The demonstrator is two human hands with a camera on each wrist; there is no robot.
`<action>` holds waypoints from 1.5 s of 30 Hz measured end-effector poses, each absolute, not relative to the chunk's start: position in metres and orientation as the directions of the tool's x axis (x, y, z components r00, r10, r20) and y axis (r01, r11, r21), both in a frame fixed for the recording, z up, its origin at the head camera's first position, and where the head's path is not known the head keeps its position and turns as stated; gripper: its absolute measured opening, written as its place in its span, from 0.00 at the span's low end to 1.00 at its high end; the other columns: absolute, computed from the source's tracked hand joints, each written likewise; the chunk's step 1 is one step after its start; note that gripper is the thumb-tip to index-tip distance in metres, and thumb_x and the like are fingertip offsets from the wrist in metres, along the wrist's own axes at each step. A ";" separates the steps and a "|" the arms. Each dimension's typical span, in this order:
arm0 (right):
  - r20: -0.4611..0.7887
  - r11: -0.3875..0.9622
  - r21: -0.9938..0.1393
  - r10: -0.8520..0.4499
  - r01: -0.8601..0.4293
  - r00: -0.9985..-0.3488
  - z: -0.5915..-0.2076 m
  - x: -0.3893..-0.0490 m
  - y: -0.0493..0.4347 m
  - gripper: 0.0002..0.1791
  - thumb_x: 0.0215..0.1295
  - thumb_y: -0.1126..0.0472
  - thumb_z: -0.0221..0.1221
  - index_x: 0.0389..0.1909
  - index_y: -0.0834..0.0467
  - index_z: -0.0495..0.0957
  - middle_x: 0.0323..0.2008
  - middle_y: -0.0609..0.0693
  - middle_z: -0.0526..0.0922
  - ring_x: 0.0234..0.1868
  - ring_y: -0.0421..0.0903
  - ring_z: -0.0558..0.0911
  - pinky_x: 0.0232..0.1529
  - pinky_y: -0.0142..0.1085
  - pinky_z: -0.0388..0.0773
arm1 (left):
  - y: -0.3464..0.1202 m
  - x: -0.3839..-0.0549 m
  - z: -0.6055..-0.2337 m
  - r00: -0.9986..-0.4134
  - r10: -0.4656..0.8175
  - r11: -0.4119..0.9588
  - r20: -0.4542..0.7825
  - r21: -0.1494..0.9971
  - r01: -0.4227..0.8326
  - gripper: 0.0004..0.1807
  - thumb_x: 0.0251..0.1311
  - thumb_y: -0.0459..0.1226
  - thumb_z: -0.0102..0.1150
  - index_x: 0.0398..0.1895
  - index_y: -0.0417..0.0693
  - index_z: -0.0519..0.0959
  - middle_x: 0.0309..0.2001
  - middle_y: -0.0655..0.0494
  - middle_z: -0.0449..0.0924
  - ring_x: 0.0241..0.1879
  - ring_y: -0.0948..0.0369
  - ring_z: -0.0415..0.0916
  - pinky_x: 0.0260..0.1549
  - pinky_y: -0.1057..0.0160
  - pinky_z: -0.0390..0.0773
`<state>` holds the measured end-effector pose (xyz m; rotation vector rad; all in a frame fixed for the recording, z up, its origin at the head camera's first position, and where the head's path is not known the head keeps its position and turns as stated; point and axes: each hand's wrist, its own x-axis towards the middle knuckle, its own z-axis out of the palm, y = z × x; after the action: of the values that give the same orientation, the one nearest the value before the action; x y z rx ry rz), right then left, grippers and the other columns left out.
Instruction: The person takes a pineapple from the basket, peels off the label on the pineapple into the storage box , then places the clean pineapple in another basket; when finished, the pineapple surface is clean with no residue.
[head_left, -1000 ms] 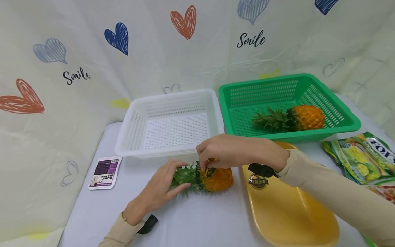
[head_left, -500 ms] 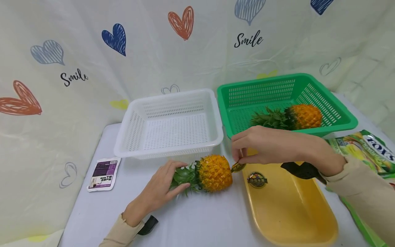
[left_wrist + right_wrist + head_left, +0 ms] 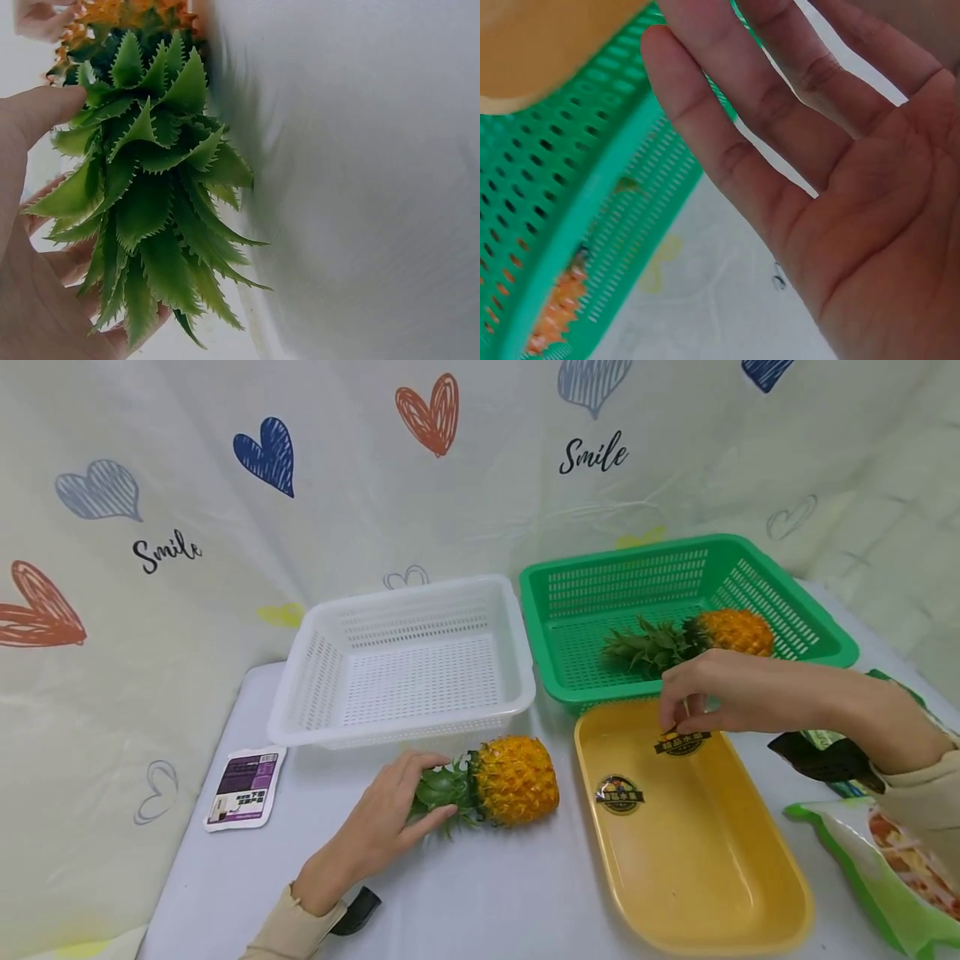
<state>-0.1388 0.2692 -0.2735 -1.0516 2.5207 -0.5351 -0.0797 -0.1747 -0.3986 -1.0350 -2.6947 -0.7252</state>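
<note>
A small orange pineapple [image 3: 517, 781] with a green leafy crown [image 3: 150, 180] lies on its side on the white tabletop. My left hand [image 3: 386, 806] holds it by the crown, thumb on the near side and fingers behind the leaves. Over the far end of a yellow tray [image 3: 697, 877], my right hand [image 3: 723, 693] pinches a black-and-gold fruit label [image 3: 684, 744] at its edge, the label close over the tray. A matching round label [image 3: 619, 795] sits at the tray's left side. In the right wrist view the right palm [image 3: 885, 195] faces the camera; the label is not visible there.
A white basket [image 3: 405, 727] stands behind the pineapple. Beside it, a green basket [image 3: 555, 677] contains another pineapple [image 3: 731, 631]. A purple-and-white packet [image 3: 243, 787] lies at left; a green-edged bag [image 3: 892, 868] lies right of the tray. A patterned cloth hangs behind.
My right hand has carried the label from the pineapple's body rightward, over the far part of the yellow tray. My left hand and the pineapple have stayed in place.
</note>
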 end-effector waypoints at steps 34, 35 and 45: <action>-0.376 0.732 -0.406 -0.680 -0.547 -0.630 -0.347 -0.145 0.239 0.31 0.57 0.79 0.66 0.18 0.47 0.58 0.20 0.40 0.50 0.24 0.39 0.50 0.28 0.36 0.50 | -0.175 -0.081 -0.401 -0.742 0.585 0.630 0.328 0.392 0.670 0.31 0.68 0.48 0.69 0.69 0.47 0.70 0.62 0.53 0.76 0.61 0.54 0.76 0.58 0.47 0.77; -0.374 0.736 -0.396 -0.675 -0.549 -0.636 -0.348 -0.145 0.238 0.32 0.58 0.78 0.67 0.18 0.47 0.57 0.20 0.40 0.49 0.24 0.39 0.50 0.28 0.36 0.49 | -0.175 -0.081 -0.401 -0.741 0.586 0.629 0.329 0.391 0.672 0.31 0.68 0.48 0.69 0.69 0.47 0.70 0.62 0.53 0.76 0.61 0.54 0.76 0.58 0.47 0.77; -0.351 0.760 -0.365 -0.647 -0.537 -0.677 -0.351 -0.144 0.239 0.34 0.57 0.74 0.72 0.17 0.47 0.55 0.19 0.40 0.48 0.23 0.39 0.49 0.28 0.34 0.50 | -0.175 -0.081 -0.402 -0.729 0.587 0.621 0.352 0.382 0.685 0.31 0.71 0.52 0.65 0.68 0.46 0.70 0.61 0.52 0.77 0.60 0.54 0.77 0.56 0.47 0.78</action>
<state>-0.1437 0.2389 -0.3513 -0.8941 2.4925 -0.3204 -0.0811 -0.1754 -0.4024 -1.0523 -2.6509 -0.7450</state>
